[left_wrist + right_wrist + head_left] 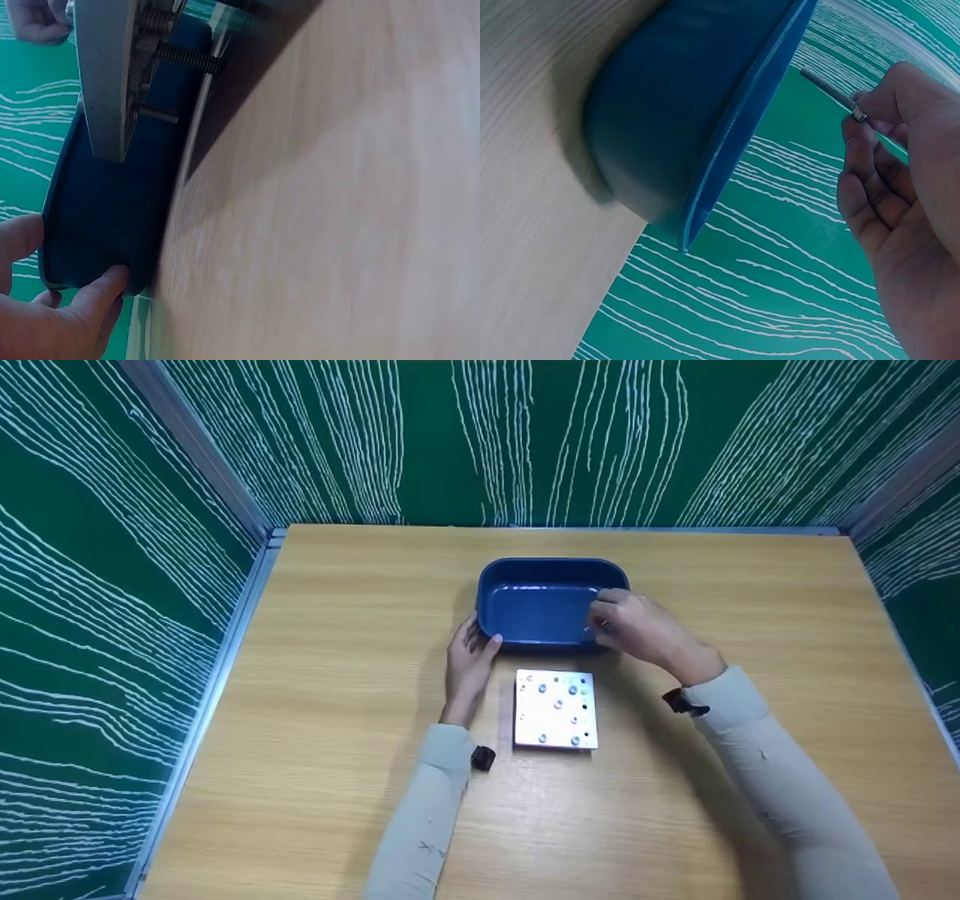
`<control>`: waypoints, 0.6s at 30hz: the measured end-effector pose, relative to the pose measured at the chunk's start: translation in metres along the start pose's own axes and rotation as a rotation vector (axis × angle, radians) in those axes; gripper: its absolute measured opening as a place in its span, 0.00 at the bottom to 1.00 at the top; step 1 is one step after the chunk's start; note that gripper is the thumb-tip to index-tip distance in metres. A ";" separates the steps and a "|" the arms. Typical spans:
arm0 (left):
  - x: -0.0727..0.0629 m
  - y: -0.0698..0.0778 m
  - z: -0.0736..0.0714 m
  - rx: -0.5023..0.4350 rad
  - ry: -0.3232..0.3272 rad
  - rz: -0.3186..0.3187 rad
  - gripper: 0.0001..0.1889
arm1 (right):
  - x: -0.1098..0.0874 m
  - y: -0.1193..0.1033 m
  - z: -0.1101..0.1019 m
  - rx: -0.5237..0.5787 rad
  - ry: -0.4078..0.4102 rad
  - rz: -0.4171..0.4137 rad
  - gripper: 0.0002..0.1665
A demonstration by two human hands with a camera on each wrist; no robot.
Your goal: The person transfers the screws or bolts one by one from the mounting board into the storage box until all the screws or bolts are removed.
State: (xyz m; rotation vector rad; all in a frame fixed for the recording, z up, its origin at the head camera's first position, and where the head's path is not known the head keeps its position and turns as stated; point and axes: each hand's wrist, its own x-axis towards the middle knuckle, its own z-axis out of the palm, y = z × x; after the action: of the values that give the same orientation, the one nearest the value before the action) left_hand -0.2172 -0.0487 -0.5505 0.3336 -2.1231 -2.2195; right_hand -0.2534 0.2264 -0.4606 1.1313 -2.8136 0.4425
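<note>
My right hand (646, 631) is over the right front part of a deep blue bin (541, 645). In the right wrist view its thumb and forefinger pinch a threaded bolt (829, 91), held slantwise beside the bin's rim. My left hand (466, 667) grips the bin's left front corner, thumb at the front and fingers along the side. Just in front of the bin lies a square metal plate (534, 712) with several bolt heads and open holes in its top. Threaded shanks (187, 57) stick out from the plate's underside in the left wrist view.
Everything stands on a light wooden table (337, 660). Green panels (465, 502) with white wavy lines rise at the back and sides, joined by metal frame posts (202, 457). The bin's floor shows bare blue where it is visible.
</note>
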 end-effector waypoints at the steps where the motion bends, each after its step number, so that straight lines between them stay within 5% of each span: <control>1: 0.000 0.000 0.000 0.006 0.001 -0.001 0.35 | 0.000 0.001 0.000 0.002 -0.002 0.001 0.11; 18: 0.000 0.001 0.001 -0.003 0.013 0.020 0.34 | 0.007 0.017 0.005 0.042 -0.090 0.108 0.09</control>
State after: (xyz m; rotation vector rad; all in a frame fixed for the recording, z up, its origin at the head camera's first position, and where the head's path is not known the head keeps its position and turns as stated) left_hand -0.2180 -0.0476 -0.5499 0.3233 -2.1068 -2.2038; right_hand -0.2705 0.2319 -0.4677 1.0351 -2.9677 0.4722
